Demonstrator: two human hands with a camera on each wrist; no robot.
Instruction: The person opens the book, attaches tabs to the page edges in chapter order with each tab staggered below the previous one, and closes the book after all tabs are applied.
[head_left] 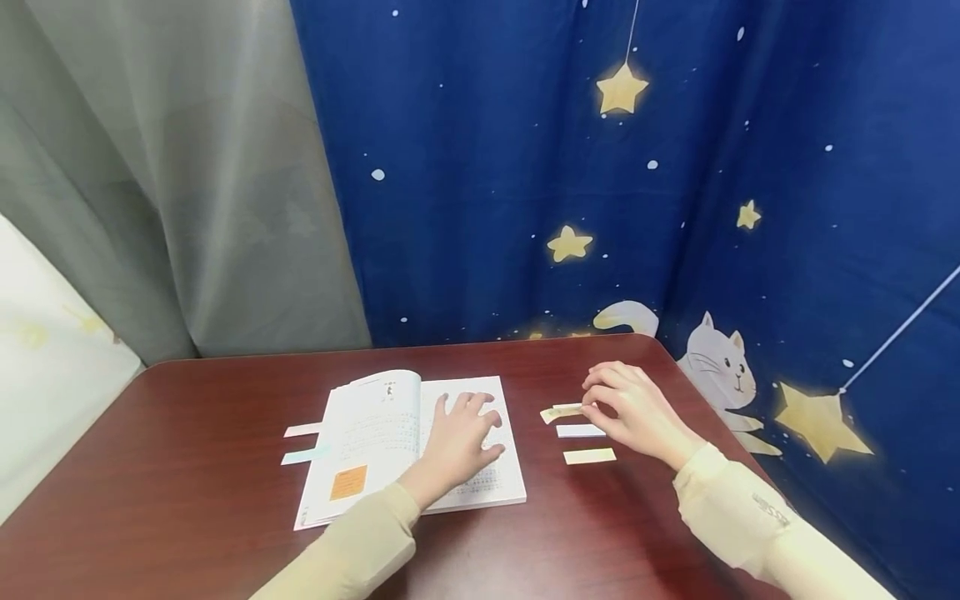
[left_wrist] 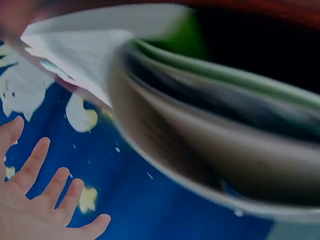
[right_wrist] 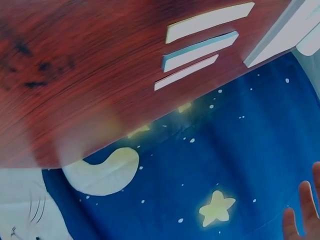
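An open book point(head_left: 375, 429) lies on the table, its left page showing an orange square. Over the right page is my left hand point(head_left: 457, 442), fingers spread; it also appears spread in the left wrist view point(left_wrist: 45, 195), beside blurred, curved pages point(left_wrist: 200, 135). Right of the book, my right hand point(head_left: 633, 408) pinches a pale yellow paper strip point(head_left: 558, 413) between thumb and fingers. Beneath and nearer lie a pinkish strip point(right_wrist: 186, 73), a blue strip point(head_left: 581, 431) and another yellow strip point(head_left: 589, 456). Only fingertips of that hand enter the right wrist view.
A pale pink strip point(head_left: 302, 430) and a light blue strip point(head_left: 300, 457) stick out from the book's left edge. The reddish-brown table point(head_left: 187, 467) ends at a grey curtain point(head_left: 225, 208) and a blue starry curtain point(head_left: 480, 208).
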